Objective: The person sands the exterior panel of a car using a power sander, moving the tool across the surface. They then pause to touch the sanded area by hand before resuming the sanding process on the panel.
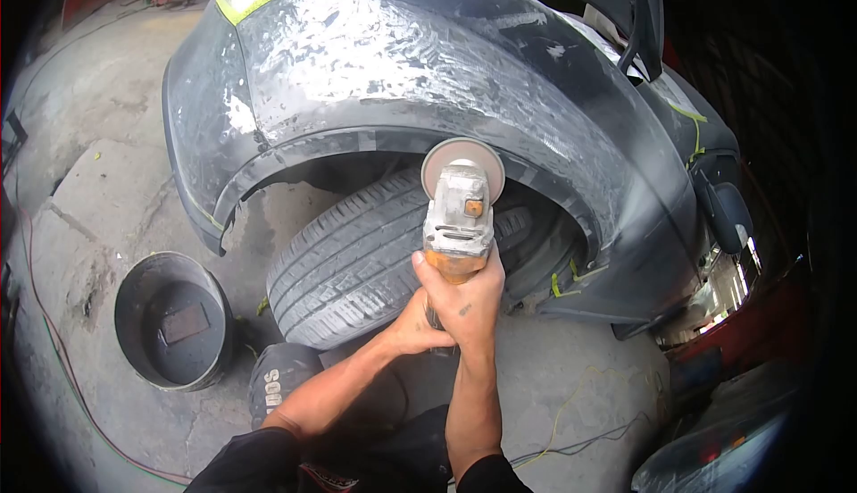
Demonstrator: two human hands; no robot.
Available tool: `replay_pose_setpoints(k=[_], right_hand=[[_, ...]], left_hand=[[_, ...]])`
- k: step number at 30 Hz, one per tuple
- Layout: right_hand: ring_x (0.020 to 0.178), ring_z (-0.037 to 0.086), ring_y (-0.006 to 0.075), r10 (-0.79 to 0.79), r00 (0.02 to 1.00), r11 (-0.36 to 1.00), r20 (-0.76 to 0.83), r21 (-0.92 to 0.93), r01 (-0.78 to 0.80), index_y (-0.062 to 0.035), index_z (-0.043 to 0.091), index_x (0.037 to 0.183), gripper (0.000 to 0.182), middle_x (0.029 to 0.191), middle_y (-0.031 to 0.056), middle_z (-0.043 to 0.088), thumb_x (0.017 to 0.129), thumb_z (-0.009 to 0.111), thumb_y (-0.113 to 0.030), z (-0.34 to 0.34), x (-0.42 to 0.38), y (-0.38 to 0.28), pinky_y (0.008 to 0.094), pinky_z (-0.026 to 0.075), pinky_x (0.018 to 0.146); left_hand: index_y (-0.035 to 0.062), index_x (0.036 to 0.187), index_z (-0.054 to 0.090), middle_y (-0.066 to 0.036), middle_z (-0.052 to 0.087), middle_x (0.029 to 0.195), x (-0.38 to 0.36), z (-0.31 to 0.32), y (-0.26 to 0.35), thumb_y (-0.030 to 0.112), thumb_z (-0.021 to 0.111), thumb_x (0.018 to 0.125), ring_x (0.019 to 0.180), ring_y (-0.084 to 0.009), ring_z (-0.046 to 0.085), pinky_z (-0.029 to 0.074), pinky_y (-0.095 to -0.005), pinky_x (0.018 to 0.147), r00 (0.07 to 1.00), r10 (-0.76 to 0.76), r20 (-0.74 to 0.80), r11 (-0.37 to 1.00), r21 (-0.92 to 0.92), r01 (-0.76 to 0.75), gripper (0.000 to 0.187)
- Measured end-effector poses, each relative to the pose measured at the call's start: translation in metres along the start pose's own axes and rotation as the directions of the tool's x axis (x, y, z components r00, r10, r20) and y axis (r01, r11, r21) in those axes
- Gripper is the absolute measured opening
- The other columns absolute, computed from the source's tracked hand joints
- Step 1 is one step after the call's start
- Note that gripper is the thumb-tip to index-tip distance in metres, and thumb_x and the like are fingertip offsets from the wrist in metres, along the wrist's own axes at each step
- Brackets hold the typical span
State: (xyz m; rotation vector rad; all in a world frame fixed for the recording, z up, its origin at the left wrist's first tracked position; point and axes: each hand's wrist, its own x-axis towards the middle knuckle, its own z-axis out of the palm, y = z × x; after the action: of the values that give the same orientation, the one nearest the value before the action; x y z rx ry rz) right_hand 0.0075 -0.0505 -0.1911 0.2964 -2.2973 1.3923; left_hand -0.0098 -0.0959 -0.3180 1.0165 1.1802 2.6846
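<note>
An angle grinder (461, 212) with a round sanding disc (462, 158) is held in both hands. My right hand (469, 301) wraps round its body just below the orange part. Lower down, my left hand (418, 325) is closed round the handle end. The disc lies over the lower edge of the wheel arch (375, 138); whether it touches is hard to tell. Above it spreads the grey car fender (357, 55), with pale sanded patches. A tyre (353, 265) sits turned outward beneath the arch.
A dark bucket (129, 314) holding liquid and a flat block (185, 324) stands at the left. Hoses (67, 372) and cables (580, 446) run over the concrete floor (98, 194). Yellow-green tape (234, 11) borders the headlight. A side mirror (725, 212) juts out at right.
</note>
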Motion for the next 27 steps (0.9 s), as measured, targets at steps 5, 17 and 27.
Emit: replay_pose_setpoints(k=[5,17,27], right_hand=[[0.091,0.066,0.0156,0.013,1.0,1.0,-0.011,0.008,-0.013,0.0047,0.06,0.112,0.044,0.101,0.0106,0.069,0.076,0.083,-0.006,0.0,-0.004,0.003,0.0301,0.052,0.082],[0.087,0.067,0.0144,0.012,1.0,1.0,-0.007,0.002,-0.012,0.0042,0.061,0.11,0.041,0.098,0.0086,0.07,0.077,0.082,-0.006,-0.001,-0.008,0.012,0.0294,0.053,0.079],[0.091,0.066,0.0144,0.02,1.0,1.0,0.0,0.019,-0.02,0.004,0.062,0.111,0.042,0.1,0.0093,0.069,0.077,0.083,-0.006,0.003,-0.005,0.004,0.03,0.053,0.081]], left_hand=[[-0.0035,0.129,0.053,-0.007,0.064,0.118,-0.007,0.003,-0.005,0.008,0.079,0.069,0.11,-0.0149,0.059,0.048,-0.0322,0.095,1.0,0.008,-0.026,0.999,-0.051,-0.009,0.067],[-0.0025,0.125,0.055,-0.005,0.065,0.111,-0.012,0.002,-0.006,0.008,0.077,0.069,0.104,-0.0139,0.061,0.049,-0.0306,0.091,1.0,-0.014,-0.021,1.0,-0.021,0.014,0.061],[-0.0023,0.119,0.059,-0.005,0.066,0.105,-0.01,0.006,0.008,0.009,0.078,0.069,0.102,-0.0129,0.061,0.05,-0.0304,0.088,0.998,-0.011,-0.067,0.999,-0.032,0.009,0.055]])
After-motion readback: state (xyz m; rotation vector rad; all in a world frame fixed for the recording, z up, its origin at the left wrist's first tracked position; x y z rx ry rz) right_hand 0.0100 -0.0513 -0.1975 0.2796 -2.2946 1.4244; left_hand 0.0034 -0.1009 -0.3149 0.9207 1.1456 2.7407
